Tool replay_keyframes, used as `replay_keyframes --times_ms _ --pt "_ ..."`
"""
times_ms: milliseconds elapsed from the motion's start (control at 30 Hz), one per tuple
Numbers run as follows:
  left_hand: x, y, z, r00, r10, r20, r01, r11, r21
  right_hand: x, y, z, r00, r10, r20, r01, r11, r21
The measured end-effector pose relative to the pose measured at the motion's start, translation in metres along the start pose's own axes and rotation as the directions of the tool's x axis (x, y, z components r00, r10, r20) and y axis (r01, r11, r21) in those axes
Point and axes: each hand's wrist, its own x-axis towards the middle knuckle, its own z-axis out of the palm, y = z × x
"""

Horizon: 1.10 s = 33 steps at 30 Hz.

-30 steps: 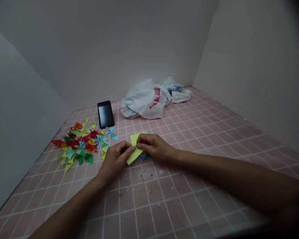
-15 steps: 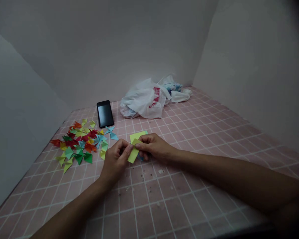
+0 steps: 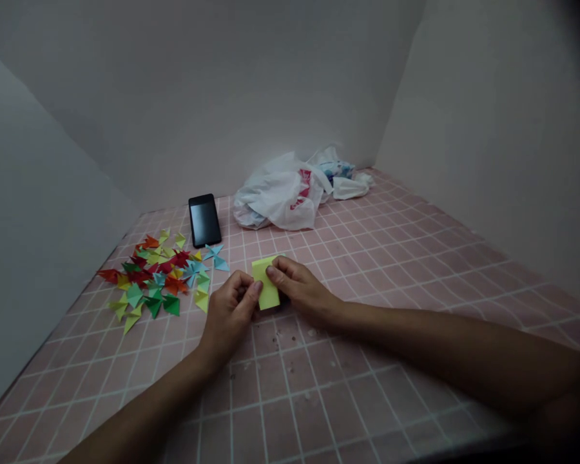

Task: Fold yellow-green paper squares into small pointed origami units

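Observation:
A piece of yellow-green paper (image 3: 269, 296) is held up between my two hands, a little above the pink tablecloth. My left hand (image 3: 232, 308) pinches its left edge, thumb on the near face. On the other side my right hand (image 3: 303, 290) grips the upper right part with its thumb in front. More yellow paper (image 3: 261, 263) shows at the top of the held piece; whether it is the same sheet or one behind, I cannot tell. To the left of my left hand lies a pile of small folded paper pieces (image 3: 162, 277) in red, orange, yellow, green and blue.
A black phone (image 3: 204, 221) stands behind the folded pieces. Against the back wall lies a crumpled white plastic bag (image 3: 280, 193) with red print, beside another bag (image 3: 338, 171) with blue marks. The pink tablecloth (image 3: 391, 258) has a white grid. Walls enclose the back and sides.
The yellow-green paper has gone from tilted to nearly upright and shows a broader face. My right hand has shifted slightly, its thumb now higher on the paper.

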Motion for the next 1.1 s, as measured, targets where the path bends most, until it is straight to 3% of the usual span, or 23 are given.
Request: replay_keyframes --times_ms 200,367,500,600,733,900,1000,1100 --pt "-0.006 0.001 0.011 0.994 -0.067 0.082 0.079 0.983 -0.163 -0.006 0.002 0.002 0.991 -0.114 -0.063 0.095 0.964 -0.247" --pt "-0.006 0.004 0.008 0.983 -0.059 0.172 0.089 0.981 -0.174 -0.008 -0.005 -0.002 0.978 -0.206 0.012 0.195 0.902 -0.386" --pt "-0.008 0.008 0.005 0.989 -0.038 0.144 0.057 0.99 -0.126 -0.006 -0.007 -0.003 0.986 -0.165 0.032 0.165 0.919 -0.358" --pt "-0.007 0.01 0.003 0.996 -0.039 0.079 0.047 0.993 -0.107 -0.004 -0.006 -0.004 0.993 -0.115 0.008 0.114 0.965 -0.236" --pt "-0.004 0.006 0.0 0.999 -0.024 0.029 0.027 0.996 -0.086 -0.003 -0.003 -0.004 0.995 0.0 0.101 0.008 0.997 -0.077" --pt "0.0 -0.001 -0.003 0.999 -0.038 0.015 0.039 0.997 -0.063 -0.006 -0.004 -0.002 0.972 0.138 0.188 -0.108 0.981 -0.16" --pt "0.0 0.0 -0.002 1.0 -0.022 -0.013 0.021 0.998 -0.058 -0.004 -0.004 -0.004 0.971 0.172 0.166 -0.143 0.974 -0.174" --pt "-0.002 0.002 0.0 0.998 0.0 -0.069 -0.003 0.999 -0.041 0.0 -0.004 -0.007 0.991 0.085 0.1 -0.065 0.981 -0.184"
